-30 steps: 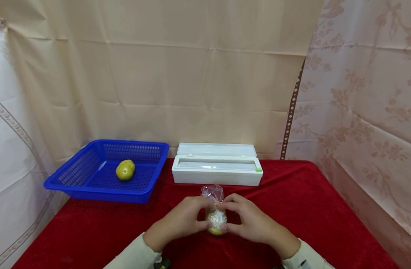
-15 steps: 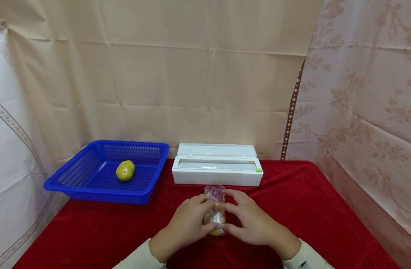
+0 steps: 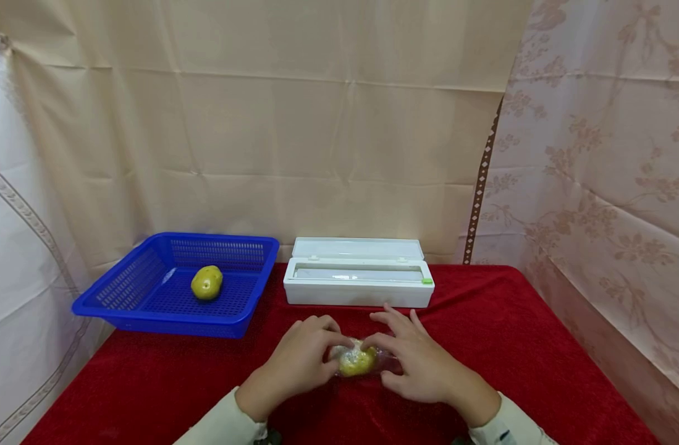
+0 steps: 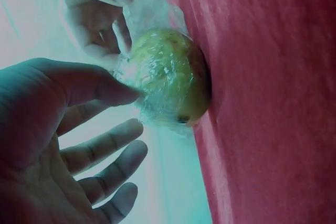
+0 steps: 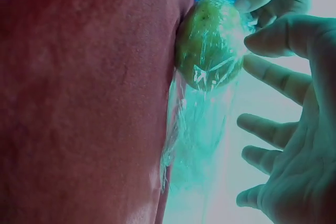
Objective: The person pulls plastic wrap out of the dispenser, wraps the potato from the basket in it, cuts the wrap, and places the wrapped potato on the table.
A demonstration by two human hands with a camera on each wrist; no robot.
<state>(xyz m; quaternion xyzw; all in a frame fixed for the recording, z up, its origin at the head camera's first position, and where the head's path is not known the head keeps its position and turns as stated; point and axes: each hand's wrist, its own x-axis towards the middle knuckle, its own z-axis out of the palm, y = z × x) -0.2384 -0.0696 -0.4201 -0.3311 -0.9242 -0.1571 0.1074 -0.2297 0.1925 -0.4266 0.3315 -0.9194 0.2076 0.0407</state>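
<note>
A rounded yellow-green fruit wrapped in clear cling film lies on the red cloth between the two hands. A loose tail of film runs from it toward the right hand. The left hand pinches the fruit's left end, its index finger on top and its thumb at the side. In the left wrist view that thumb meets the film, and the other fingers stretch out free. With fingers spread, the right hand touches the fruit's top with its index fingertip. Its thumb stands apart from the fruit, beside the film tail.
A blue plastic basket at the left holds one bare yellow-green fruit. Behind the hands stands a white cling film dispenser, its lid raised and a roll inside. Curtains close off the back and sides of the red-covered table.
The wrapped fruit has turned: its film tail pointed away from the person and now points right. The right hand's fingers have spread, and the two thumbs have moved apart.
</note>
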